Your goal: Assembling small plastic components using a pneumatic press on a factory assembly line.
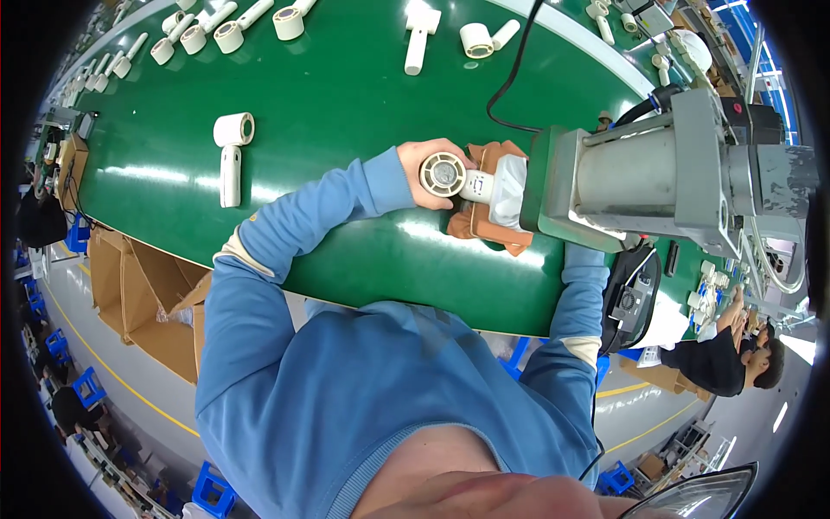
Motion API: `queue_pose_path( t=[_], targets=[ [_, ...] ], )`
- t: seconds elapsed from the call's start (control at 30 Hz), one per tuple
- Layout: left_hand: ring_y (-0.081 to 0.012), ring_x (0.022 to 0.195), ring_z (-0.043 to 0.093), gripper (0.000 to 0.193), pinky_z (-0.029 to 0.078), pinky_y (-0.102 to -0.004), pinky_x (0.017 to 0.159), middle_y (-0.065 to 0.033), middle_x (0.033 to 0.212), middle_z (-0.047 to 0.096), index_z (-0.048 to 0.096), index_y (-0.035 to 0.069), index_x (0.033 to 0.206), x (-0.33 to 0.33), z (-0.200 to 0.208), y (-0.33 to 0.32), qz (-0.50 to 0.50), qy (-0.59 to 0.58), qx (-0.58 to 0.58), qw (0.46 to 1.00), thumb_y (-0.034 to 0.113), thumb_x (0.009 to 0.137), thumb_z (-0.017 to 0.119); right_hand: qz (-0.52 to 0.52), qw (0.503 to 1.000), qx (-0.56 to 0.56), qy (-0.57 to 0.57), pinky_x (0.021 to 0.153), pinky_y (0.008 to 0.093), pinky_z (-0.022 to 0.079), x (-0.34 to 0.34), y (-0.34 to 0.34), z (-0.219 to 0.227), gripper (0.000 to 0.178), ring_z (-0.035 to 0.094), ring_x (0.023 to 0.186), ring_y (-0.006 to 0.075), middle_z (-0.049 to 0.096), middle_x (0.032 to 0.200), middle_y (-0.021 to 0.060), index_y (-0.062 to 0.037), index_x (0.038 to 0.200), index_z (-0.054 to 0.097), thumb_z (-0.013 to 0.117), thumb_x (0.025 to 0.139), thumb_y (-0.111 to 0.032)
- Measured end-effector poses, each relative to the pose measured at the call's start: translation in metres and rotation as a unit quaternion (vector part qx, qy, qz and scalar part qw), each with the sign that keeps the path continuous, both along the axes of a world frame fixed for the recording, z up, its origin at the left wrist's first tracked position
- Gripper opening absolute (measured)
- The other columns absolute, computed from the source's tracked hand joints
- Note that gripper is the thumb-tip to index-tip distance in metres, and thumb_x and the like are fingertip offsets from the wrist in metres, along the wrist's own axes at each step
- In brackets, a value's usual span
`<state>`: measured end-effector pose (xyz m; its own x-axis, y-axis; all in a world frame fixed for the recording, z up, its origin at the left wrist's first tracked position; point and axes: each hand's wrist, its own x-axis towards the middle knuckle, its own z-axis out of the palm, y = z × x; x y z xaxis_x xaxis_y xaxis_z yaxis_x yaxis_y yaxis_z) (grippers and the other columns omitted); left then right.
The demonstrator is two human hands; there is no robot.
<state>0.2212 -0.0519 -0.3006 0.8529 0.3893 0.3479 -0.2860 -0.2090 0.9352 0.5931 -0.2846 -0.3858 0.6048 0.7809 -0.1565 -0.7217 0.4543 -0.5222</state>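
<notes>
A white hair dryer (475,186) with a drum-shaped head lies in front of the bench machine. My left hand (417,166) is closed around its head, the round ribbed end facing up. Its handle runs rightward into a padded holder of brown wrapping (491,227) and white wrapping (508,192) under the machine (627,169), which has a green plate and a grey cylinder. My right forearm (584,281) reaches in beneath the machine's near side, and the hand itself is hidden behind it.
Another white hair dryer (231,169) lies on the green table (346,104) to the left. Several more line the far edge. A black cable (510,78) hangs above the table. A black control box (633,298) stands at right, cardboard boxes (143,294) at lower left. A co-worker (713,359) sits far right.
</notes>
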Motion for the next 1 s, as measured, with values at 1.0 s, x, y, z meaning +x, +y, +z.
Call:
queue_pose_path(
  t=[1.0],
  targets=[
    [-0.0268,0.107,0.053,0.061,0.044,-0.038,0.091,-0.0083,0.111,0.057,0.049,0.011,0.116,0.035,0.059,0.225,0.185,0.383,0.473,0.772,0.023,0.062,0.075,0.116,0.971,0.165,-0.129,0.1,0.0622,0.031,-0.016,-0.006,0.023,0.075,0.035,0.129,0.0337,0.038,0.142,0.008,-0.0242,0.141,0.031,0.034,0.08,-0.068]
  ],
)
